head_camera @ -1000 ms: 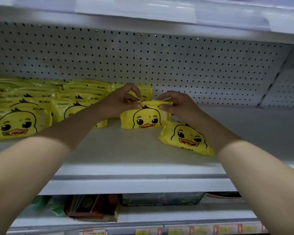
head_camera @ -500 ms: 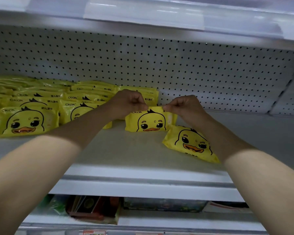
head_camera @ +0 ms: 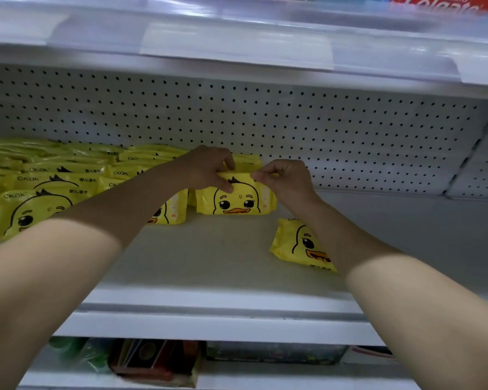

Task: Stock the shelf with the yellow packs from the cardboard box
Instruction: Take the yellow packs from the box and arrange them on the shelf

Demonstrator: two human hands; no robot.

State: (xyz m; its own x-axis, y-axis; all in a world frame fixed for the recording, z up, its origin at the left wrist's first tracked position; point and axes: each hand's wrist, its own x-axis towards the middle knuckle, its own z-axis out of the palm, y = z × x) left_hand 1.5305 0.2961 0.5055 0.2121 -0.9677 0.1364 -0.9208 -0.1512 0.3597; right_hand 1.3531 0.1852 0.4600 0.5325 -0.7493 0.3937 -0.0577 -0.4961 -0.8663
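The left hand [head_camera: 209, 170] and right hand [head_camera: 288, 178] each pinched a top corner of a yellow duck-face pack [head_camera: 237, 202] standing upright on the white shelf [head_camera: 209, 263]. Left of that pack sat the stocked yellow packs [head_camera: 40, 192]. Right of it and nearer the front edge, a loose pack [head_camera: 299, 243] lay flat.

Our yellow pack [head_camera: 234, 202] bears a black-outlined duck face with an orange beak, as do the packs [head_camera: 40, 192] at the left edge of the white shelf [head_camera: 209, 263]. The back panel [head_camera: 321, 130] is white, dotted with dark holes.
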